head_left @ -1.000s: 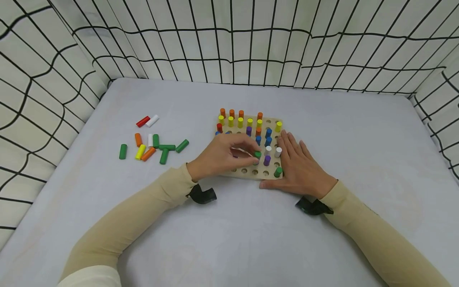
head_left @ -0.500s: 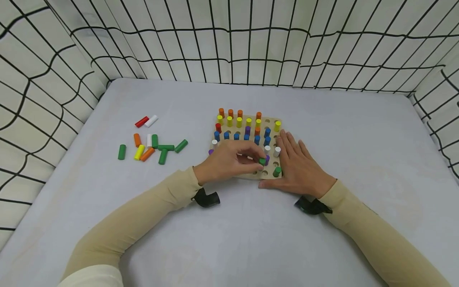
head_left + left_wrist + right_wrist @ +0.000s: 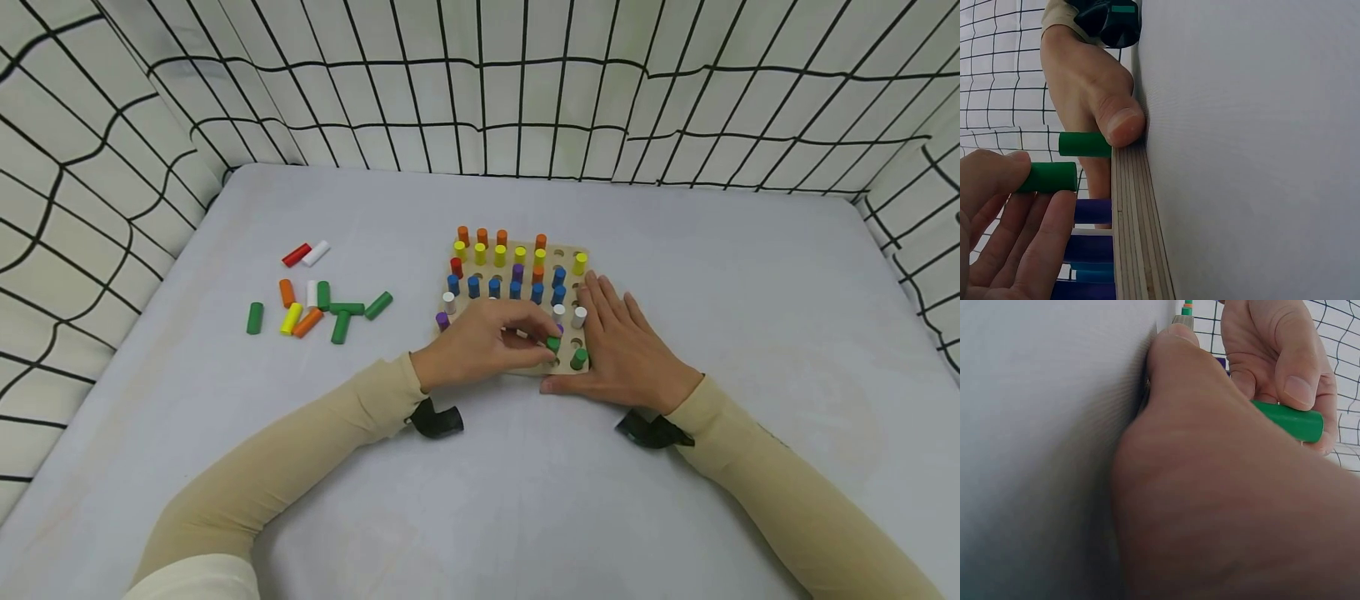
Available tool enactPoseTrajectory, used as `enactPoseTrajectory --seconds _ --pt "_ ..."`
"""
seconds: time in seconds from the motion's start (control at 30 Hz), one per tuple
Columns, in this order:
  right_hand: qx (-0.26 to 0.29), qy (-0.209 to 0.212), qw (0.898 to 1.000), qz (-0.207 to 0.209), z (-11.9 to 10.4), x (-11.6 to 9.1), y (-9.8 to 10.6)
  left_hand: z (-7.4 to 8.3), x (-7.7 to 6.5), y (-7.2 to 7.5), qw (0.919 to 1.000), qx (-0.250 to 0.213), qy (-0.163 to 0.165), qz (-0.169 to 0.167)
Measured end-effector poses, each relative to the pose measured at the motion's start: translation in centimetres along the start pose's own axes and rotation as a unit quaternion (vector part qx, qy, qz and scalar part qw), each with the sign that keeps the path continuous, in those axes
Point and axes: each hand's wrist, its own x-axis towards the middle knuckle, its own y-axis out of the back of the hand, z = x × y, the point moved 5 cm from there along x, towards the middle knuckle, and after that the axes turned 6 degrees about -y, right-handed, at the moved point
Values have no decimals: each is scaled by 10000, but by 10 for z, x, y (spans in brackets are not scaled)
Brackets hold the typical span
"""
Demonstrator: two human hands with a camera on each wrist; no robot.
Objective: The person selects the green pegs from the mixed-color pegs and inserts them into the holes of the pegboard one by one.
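In the head view my left hand pinches a green peg between thumb and fingers, over the near right part of a wooden pegboard. The left wrist view shows that held green peg with its end a short gap off the board. My right hand lies along the board's right edge, fingers straight, thumb at the near corner. Beside it a second green peg stands in the corner hole. Rows of orange, yellow, blue, white and purple pegs stand in the board; my left hand hides some.
Loose pegs lie on the white table left of the board: several green pegs, a red peg, orange pegs, a yellow peg and white pegs. A black wire grid borders the back and sides.
My left hand has moved right and slightly nearer, carrying the green peg toward the board's near row. The right hand stays against the board's edge.
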Motion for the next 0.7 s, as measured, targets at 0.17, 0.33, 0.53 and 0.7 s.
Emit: enactPoseTrajectory --seconds 0.17,0.33,0.53,0.7 --pt "-10 -13 10000 -12 0 0 -1 -1 0 -3 10000 17 18 -42" --pt "-36 -14 10000 6 0 1 -1 -1 0 -5 10000 -23 -34 -75" --pt "-60 -15 10000 19 0 1 -1 -1 0 -6 9999 56 -92 -94" --pt "-60 -27 10000 -18 1 1 -1 -1 -1 -6 9998 174 -49 -112"
